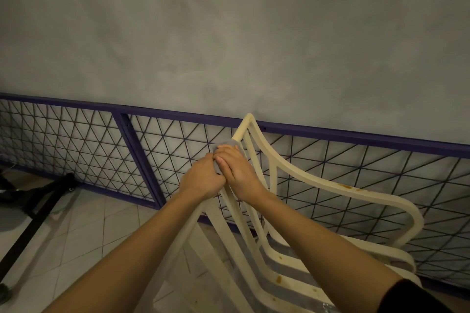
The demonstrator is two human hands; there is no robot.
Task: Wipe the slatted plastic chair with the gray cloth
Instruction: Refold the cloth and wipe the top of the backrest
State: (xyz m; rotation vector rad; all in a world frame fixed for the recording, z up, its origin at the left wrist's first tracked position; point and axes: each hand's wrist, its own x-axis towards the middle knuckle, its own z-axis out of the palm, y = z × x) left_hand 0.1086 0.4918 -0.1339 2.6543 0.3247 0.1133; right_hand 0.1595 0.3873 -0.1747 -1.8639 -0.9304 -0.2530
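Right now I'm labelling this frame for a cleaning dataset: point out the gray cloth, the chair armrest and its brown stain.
gray cloth (224, 142): head view, its bunched upper end.
chair armrest (310, 178): head view, its curved top face.
brown stain (347, 187): head view, larger blot on the armrest.

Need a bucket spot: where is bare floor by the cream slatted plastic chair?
Bare white tiled floor left of the chair, bordered by the black bar and purple-framed wire mesh panel. Crowded on the chair's rail: left hand and right hand grip the gray cloth.

Cream slatted plastic chair (292, 173), brown-stained, tilted, gray cloth (223, 146) wrapped around its back rail
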